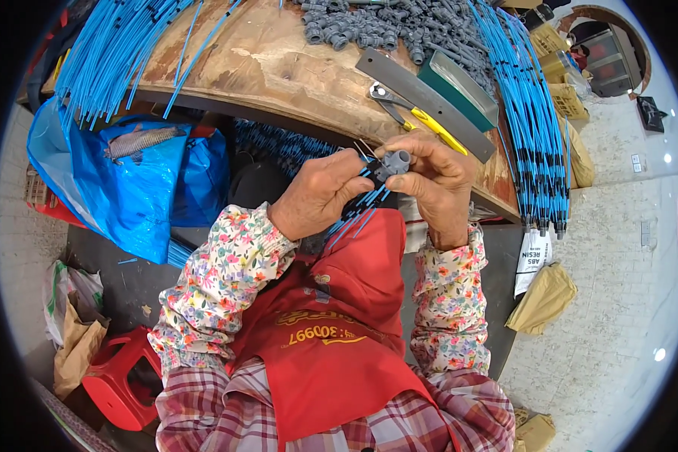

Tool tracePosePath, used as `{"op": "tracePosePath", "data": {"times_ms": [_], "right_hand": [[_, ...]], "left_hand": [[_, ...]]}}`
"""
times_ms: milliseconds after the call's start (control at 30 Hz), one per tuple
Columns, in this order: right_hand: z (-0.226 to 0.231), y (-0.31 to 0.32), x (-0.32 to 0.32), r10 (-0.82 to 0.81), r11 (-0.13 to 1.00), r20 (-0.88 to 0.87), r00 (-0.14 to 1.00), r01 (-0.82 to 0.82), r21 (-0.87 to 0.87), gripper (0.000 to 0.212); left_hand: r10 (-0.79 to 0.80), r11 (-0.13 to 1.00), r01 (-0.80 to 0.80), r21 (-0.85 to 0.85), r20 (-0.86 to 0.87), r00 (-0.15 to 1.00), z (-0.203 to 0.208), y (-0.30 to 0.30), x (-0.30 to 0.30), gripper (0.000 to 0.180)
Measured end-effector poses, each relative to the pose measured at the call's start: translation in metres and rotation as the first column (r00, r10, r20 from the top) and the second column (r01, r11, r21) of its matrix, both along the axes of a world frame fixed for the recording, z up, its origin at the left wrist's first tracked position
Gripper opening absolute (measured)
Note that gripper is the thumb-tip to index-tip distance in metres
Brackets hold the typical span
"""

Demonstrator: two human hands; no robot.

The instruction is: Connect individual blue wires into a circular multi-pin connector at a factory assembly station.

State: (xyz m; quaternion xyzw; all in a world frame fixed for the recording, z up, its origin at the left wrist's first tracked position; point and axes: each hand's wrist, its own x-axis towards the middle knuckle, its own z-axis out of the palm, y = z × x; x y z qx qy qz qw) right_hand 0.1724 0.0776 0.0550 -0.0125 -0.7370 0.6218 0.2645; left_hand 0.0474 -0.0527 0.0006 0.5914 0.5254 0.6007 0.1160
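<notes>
Over my lap, in front of the table's near edge, my two hands meet. My right hand (433,181) pinches a grey plastic pipe fitting (396,163) between thumb and fingers, its round opening facing up. My left hand (320,188) is closed just beside it, at a black piece (371,172) that touches the fitting; thin dark tips stick out above the fingers. Several thin blue tubes (365,207) with black marks show below and between the hands. Whether they are in my left hand's grip or lie on my lap is partly hidden.
On the wooden table (279,68) lie yellow-handled pliers (422,117), a flat metal bar (429,105), a green tray (456,90) and a heap of grey fittings (369,26). Blue tube bundles (120,53) overhang both sides. A blue bag (135,181) and red stool (124,377) stand left.
</notes>
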Motion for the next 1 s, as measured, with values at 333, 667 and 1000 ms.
{"op": "tracePosePath", "data": {"times_ms": [333, 667, 1000], "right_hand": [[-0.018, -0.042, 0.000, -0.394, 0.863, -0.083, 0.915, 0.337, -0.376, 0.033], [-0.018, -0.033, 0.011, -0.389, 0.883, 0.010, 0.921, 0.376, -0.282, 0.032], [-0.013, -0.058, 0.012, -0.619, 0.779, -0.027, 0.785, 0.617, 0.112, 0.035]], "left_hand": [[0.162, 0.986, -0.167, -0.015, -0.180, 0.970, 0.011, -0.003, 0.011, 0.015], [0.058, 0.992, -0.081, -0.094, -0.234, 0.971, 0.014, 0.001, 0.007, 0.015], [-0.034, 0.999, 0.033, -0.018, -0.054, 0.998, 0.024, 0.000, 0.014, 0.017]]}}
